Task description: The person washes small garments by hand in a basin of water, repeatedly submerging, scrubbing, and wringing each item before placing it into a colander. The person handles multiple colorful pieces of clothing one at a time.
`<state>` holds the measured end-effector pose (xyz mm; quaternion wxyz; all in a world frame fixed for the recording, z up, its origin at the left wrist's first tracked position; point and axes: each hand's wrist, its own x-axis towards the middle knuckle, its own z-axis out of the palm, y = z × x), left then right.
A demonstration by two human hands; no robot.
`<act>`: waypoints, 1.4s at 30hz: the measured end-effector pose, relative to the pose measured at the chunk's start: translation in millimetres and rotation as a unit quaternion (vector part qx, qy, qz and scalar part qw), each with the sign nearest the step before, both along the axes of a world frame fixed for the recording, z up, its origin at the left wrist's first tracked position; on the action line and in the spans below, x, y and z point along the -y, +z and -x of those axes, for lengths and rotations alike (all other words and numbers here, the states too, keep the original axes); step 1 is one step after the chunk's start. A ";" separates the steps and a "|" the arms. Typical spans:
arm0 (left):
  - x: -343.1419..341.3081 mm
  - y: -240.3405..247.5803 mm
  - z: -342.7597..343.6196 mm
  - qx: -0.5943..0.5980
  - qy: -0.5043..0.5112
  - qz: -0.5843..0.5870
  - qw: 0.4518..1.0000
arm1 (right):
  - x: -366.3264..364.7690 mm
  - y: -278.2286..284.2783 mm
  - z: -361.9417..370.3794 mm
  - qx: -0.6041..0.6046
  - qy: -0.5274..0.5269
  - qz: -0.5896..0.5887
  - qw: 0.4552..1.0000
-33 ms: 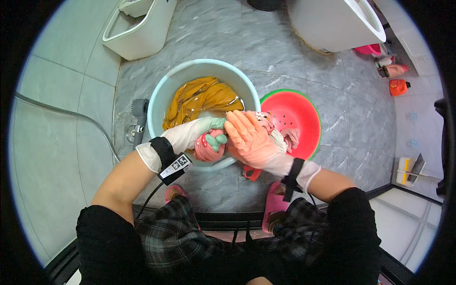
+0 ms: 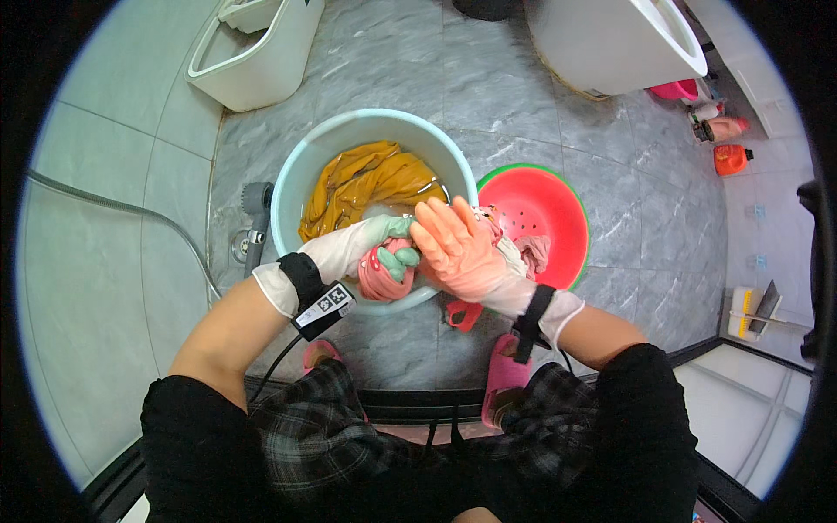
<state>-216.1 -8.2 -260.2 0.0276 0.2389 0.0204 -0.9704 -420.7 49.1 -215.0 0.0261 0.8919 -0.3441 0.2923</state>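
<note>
My left hand (image 2: 394, 254), in a green and white glove, is closed around a wet pink cloth with pale spots (image 2: 377, 277), over the near rim of a pale blue tub (image 2: 290, 166). Right beside it, my right hand (image 2: 458, 253) wears an orange and white glove. Its fingers are stretched out with small gaps, against the cloth, and the thumb is hidden. Patterned pink cloth (image 2: 488, 221) shows past the right hand, towards a red basin with holes and a green rim (image 2: 558, 209). A mustard-yellow garment (image 2: 366, 179) lies in water in the tub.
Pinkish fabric (image 2: 534, 253) lies in the red basin. A shower head (image 2: 255, 199) with a hose stands left of the tub. White fixtures (image 2: 261, 74) are at the back. Bottles (image 2: 731, 159) line the right wall. A red strap-like piece (image 2: 464, 315) hangs near the tub's front.
My right hand has shifted slightly, and its fingertips are raised and a little further apart. My left hand keeps its grip on the pink cloth.
</note>
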 end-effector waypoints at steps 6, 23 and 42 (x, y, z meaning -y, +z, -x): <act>-1.1 -2.8 6.4 0.039 0.025 0.206 0.977 | 19.6 -7.7 1.3 0.015 0.042 0.022 0.999; -21.6 46.7 4.9 0.046 -0.146 0.235 0.960 | 39.5 28.1 -5.3 -0.045 0.098 -0.115 0.988; -6.2 35.4 30.1 0.364 -0.265 0.682 0.576 | 54.0 0.1 -10.5 -0.227 -0.067 -0.437 0.868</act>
